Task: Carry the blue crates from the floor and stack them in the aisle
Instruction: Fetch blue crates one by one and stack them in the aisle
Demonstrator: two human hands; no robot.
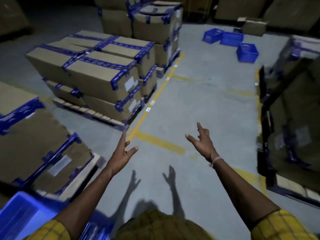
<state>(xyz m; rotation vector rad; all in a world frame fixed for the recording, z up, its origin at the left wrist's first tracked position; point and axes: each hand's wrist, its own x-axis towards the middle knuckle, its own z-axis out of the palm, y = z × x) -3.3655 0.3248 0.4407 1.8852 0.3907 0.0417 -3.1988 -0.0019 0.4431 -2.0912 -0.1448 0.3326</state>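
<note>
Empty hands, blue crates still to fetch

At the bottom left, a blue crate (22,217) sits close by. The left hand (123,153) and right hand (202,142) reach out with fingers spread wide, holding nothing. Far ahead on the right, three blue crates (230,41) lie on the grey floor (199,104). They look like stiff, light plastic; grab each by its top rim.

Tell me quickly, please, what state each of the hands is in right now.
Left hand: open, fingers straight, holding nothing.
Right hand: open, fingers spread, holding nothing.
</note>
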